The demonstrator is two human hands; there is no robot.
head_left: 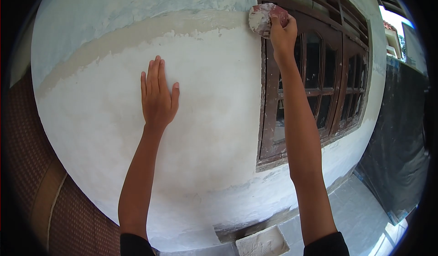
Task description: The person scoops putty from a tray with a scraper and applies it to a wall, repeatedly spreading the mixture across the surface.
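Hands on a white plastered wall point(219, 132) beside a brown window point(328, 87)
A white-caked tray point(262, 243) lies below the wall. The left hand point(157, 96) rests flat on the plaster, fingers straight and nearly together; the right hand point(283, 32) has its fingers closed round a reddish sanding pad point(264, 17), held at the window frame's top left corner

Both arms reach up, nearly straight. The left hand point(158, 96) lies flat, fingers together and pointing up, thumb out. The right hand point(283, 30) is higher, its fingers apparently curled in a tight grip.
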